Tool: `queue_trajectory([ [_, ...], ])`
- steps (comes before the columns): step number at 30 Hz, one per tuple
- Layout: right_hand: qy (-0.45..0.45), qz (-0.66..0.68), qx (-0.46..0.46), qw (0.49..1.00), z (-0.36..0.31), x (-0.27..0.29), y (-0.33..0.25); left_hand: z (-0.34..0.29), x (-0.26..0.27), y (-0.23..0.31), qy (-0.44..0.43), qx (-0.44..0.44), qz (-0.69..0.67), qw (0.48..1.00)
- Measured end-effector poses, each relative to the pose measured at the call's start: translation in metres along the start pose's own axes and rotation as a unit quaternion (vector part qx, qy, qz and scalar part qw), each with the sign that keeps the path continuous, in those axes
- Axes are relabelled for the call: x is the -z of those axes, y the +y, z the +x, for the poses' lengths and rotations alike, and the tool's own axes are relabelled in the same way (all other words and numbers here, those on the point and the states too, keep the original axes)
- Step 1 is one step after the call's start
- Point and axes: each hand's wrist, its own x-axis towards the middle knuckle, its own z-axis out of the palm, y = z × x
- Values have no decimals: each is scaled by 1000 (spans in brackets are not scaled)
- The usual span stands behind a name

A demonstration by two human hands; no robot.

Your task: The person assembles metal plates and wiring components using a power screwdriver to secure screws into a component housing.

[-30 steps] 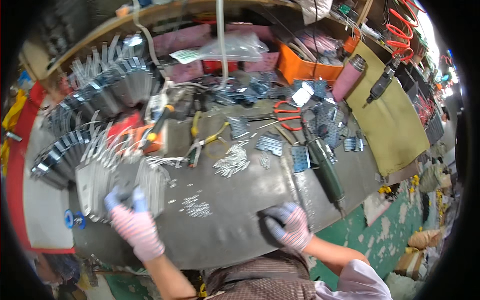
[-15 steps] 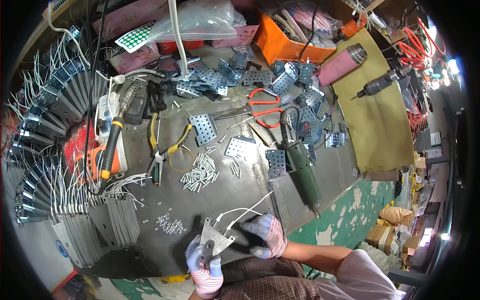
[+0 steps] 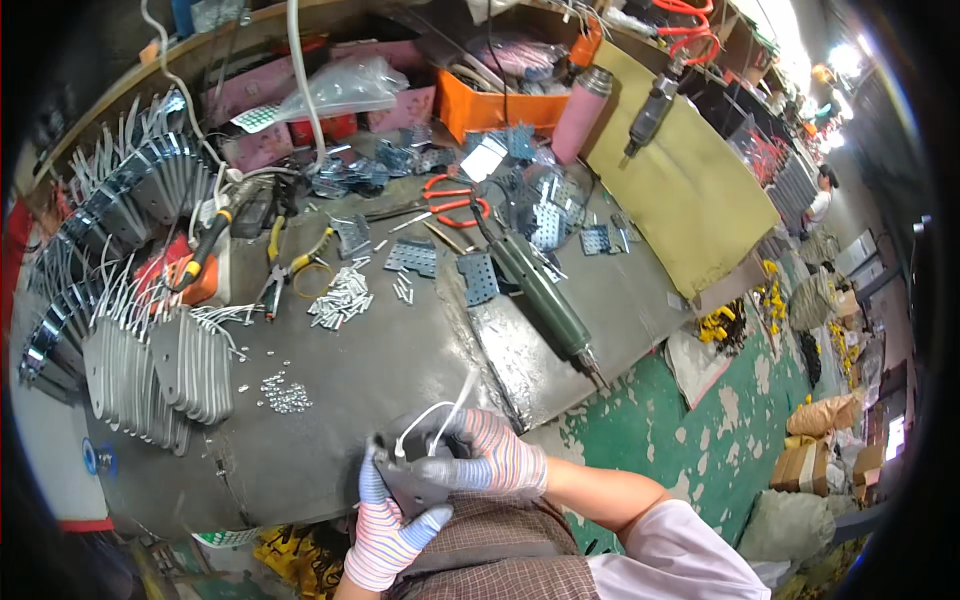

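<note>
A flat grey metal plate [image 3: 412, 490] with two white wires [image 3: 428, 412] rising from its upper edge is held over the front edge of the bench. My left hand [image 3: 385, 535], in a striped knit glove with bluish fingertips, is closed on the plate's left and lower side. From the right, my right hand [image 3: 495, 455], gloved the same way, has its thumb against the plate beside the wire ends. Its other fingers curl behind the wires and are partly hidden. Loose small nuts [image 3: 287, 394] lie on the bench ahead of my left hand, with a pile of screws [image 3: 341, 300] beyond.
Stacked grey plates with white wires [image 3: 190, 365] stand at left. A green power tool [image 3: 540, 300] lies right of centre, near red-handled scissors [image 3: 455, 200] and perforated metal brackets [image 3: 412, 257]. Yellow-handled pliers [image 3: 290, 260], an orange bin [image 3: 500, 110] and a pink flask [image 3: 582, 115] sit farther back.
My right hand has come left onto the plate, where it was apart from it before. The plate has turned in my left hand. The whole view has shifted.
</note>
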Motion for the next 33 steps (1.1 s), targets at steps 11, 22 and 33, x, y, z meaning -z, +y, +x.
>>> queue_trajectory([
  [11,154,-119,-42,980,177,58,-16,16,68,3,28,143,-334,931],
  [22,-127,-569,-40,811,438,122,36,31,76,3,-18,176,-412,894],
  [33,-106,-653,-64,747,297,154,27,35,75,1,2,185,-427,885],
])
